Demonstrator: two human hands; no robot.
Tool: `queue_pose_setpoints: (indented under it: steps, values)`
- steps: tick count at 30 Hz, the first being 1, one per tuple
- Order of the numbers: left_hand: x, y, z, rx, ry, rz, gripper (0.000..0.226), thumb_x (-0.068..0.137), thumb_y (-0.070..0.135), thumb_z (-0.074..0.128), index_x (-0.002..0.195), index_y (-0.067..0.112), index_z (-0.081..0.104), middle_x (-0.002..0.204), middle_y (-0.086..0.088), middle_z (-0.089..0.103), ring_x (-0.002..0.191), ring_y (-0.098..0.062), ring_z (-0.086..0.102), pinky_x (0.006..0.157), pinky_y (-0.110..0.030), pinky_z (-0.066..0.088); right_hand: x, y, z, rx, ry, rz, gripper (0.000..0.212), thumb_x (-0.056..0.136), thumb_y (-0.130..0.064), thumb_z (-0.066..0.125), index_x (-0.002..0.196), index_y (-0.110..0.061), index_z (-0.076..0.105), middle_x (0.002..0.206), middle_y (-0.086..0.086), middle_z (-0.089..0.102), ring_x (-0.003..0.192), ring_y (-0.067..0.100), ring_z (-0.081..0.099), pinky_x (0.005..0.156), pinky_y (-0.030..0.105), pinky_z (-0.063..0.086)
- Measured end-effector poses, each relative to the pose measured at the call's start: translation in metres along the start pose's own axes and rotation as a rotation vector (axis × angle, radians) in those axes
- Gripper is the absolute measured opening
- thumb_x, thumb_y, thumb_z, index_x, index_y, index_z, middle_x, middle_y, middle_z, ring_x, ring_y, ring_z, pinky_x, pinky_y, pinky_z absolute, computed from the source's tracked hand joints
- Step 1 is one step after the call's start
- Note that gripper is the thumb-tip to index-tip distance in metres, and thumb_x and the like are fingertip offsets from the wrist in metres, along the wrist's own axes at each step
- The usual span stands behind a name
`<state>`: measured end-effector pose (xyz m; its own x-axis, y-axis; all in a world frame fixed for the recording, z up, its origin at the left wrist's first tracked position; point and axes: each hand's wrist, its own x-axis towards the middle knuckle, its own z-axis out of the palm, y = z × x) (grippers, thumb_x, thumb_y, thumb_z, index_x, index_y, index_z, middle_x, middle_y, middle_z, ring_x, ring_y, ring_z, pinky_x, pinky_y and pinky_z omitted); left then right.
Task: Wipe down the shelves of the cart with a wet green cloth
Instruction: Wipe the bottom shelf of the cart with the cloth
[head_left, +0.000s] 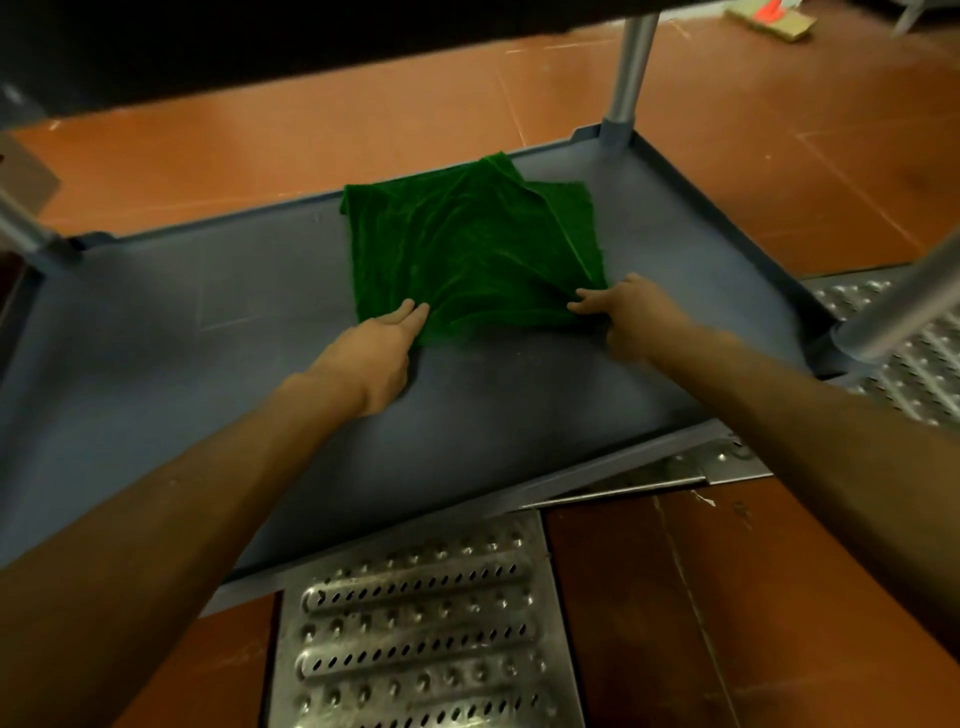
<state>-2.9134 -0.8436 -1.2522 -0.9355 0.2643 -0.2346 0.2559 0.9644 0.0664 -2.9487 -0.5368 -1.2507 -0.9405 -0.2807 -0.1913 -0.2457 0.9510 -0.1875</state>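
At 6 o'clock, nearest the person, a perforated stainless steel floor grate (415, 639) lies set into the reddish-brown tiled floor (727, 597). Just beyond it runs the blue-grey plastic lower shelf of the cart (208, 322), a flat tray with a low raised rim, and both bare forearms reach over its near edge.

The left hand (371, 353) lies on the shelf, its fingers (410, 314) straight and close together, the tips resting on the cloth's corner at 7 o'clock of the cloth. The right hand (631, 317) is at 5 o'clock of the cloth. Its fingers (584, 301) are bent and clamped on that corner, and creases fan out across the fabric from the pinch.

The dark green velvety cloth (467, 249) lies spread on the shelf, toward the shelf's 1 o'clock part. It is partly folded, with one flap laid over the far right side, and its far corner nearly reaches the back rim.

At 3 o'clock a grey round metal post (904, 306) rises from the shelf's near right corner, with a second perforated steel grate (914, 364) on the floor beside it. Another grey post (631, 67) stands at the far right corner at 1 o'clock, and a third (21, 228) at 9 o'clock. The dark underside of an upper shelf (260, 41) crosses the view at 12 o'clock. Farthest off, at 2 o'clock, a flat piece of tan cardboard (769, 21) lies on the floor.
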Motion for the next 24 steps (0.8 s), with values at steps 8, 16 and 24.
queue_pose_setpoints:
  steps: [8,16,24]
  values:
    - [-0.034,0.015,-0.007,0.025,-0.086,0.036,0.075,0.097,0.008,0.045,0.159,0.018,0.003,0.167,-0.005,0.005,0.144,-0.036,0.035,0.113,-0.041,0.034,-0.035,-0.002,-0.003,0.041,-0.015,0.025,0.051,0.090,-0.010,0.060,0.139,-0.024,0.054,0.140,0.011,0.056,0.128,0.033,0.045,0.112,0.036,0.035]
    - [-0.066,0.019,-0.006,0.007,-0.115,0.106,0.070,0.098,0.007,0.041,0.159,0.018,0.010,0.167,-0.006,0.010,0.146,-0.032,0.033,0.119,-0.040,0.030,-0.082,-0.009,-0.018,0.069,-0.058,0.026,0.050,0.092,-0.006,0.051,0.136,-0.027,0.057,0.140,0.012,0.056,0.125,0.034,0.054,0.112,0.040,0.038]
    - [-0.098,0.021,-0.009,0.012,-0.095,0.173,0.057,0.105,0.019,0.035,0.158,0.029,0.017,0.165,0.002,0.020,0.144,-0.029,0.037,0.114,-0.044,0.037,-0.128,-0.019,-0.035,0.072,-0.074,0.009,0.062,0.084,0.009,0.043,0.134,-0.024,0.061,0.137,0.010,0.060,0.119,0.030,0.058,0.094,0.017,0.041]
